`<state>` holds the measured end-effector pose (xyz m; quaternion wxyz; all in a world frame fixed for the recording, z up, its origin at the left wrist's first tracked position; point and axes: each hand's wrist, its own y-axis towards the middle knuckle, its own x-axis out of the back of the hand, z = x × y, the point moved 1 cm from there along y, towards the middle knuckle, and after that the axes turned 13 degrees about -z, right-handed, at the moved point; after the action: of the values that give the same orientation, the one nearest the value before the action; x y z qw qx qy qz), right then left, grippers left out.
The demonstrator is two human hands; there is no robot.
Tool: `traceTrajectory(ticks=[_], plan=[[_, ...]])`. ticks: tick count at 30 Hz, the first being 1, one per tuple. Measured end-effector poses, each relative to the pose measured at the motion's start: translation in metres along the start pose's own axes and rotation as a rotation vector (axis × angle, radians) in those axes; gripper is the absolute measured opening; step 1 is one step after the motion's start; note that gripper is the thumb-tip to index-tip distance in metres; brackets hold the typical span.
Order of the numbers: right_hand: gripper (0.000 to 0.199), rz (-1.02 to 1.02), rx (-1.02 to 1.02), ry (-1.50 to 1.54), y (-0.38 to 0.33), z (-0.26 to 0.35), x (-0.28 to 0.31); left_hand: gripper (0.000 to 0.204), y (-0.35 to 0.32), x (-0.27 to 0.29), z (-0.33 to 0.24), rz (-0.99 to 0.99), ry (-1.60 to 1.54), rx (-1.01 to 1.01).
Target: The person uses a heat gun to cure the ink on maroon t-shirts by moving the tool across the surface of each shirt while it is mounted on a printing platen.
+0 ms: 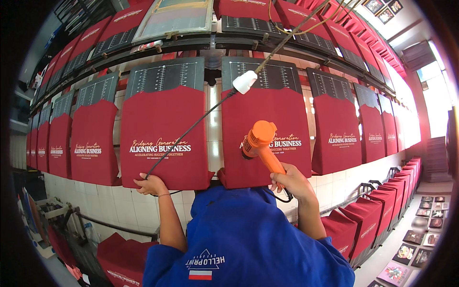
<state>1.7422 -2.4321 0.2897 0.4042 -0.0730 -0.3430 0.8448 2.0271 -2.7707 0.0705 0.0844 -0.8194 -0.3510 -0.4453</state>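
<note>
My right hand (292, 181) is closed around the handle of an orange hair dryer (263, 136). Its nozzle is over the white print of a dark red shirt (265, 107), stretched on a dark board in front of me. Between the fingers of my left hand (152, 184) runs a thin black cord (193, 121), near the lower edge of the neighbouring red shirt (162, 115). That cord goes up to a white socket (245, 82), which hangs from a slanting line. A loop of black cord also shows below the dryer's handle.
Rows of boards with printed red shirts stretch to both sides, such as one at right (336, 124). Across the rail (229, 41) lies a framed printing screen (201, 29). Behind me stand more shirt-covered boards (366, 225). Small pictures (415, 237) lie at lower right.
</note>
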Motion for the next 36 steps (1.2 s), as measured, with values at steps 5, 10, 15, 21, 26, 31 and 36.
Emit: traceTrajectory(ticks=[5, 10, 15, 21, 26, 31, 36], plan=[[0.024, -0.079, 0.042, 0.065, -0.006, -0.012, -0.005, 0.062, -0.003, 0.002, -0.004, 0.032, -0.014, -0.011], [0.023, -0.137, 0.017, 0.079, -0.012, -0.011, 0.003, 0.061, -0.001, 0.003, 0.0, 0.055, -0.004, -0.042], [0.022, -0.195, 0.019, 0.086, -0.013, -0.017, 0.019, 0.061, 0.001, 0.001, 0.005, 0.052, 0.006, -0.044], [0.02, -0.276, 0.029, 0.118, -0.017, -0.028, 0.04, 0.059, -0.003, 0.001, 0.003, 0.045, 0.0, -0.028], [0.018, -0.331, 0.011, 0.128, -0.02, -0.031, 0.065, 0.06, -0.003, 0.0, 0.005, 0.048, 0.002, -0.028], [0.016, -0.437, 0.041, 0.165, -0.017, -0.046, 0.097, 0.061, 0.004, -0.01, 0.02, 0.044, 0.032, -0.096], [0.016, -0.498, 0.042, 0.245, -0.018, -0.057, 0.12, 0.062, 0.035, -0.014, 0.052, 0.094, 0.031, -0.254]])
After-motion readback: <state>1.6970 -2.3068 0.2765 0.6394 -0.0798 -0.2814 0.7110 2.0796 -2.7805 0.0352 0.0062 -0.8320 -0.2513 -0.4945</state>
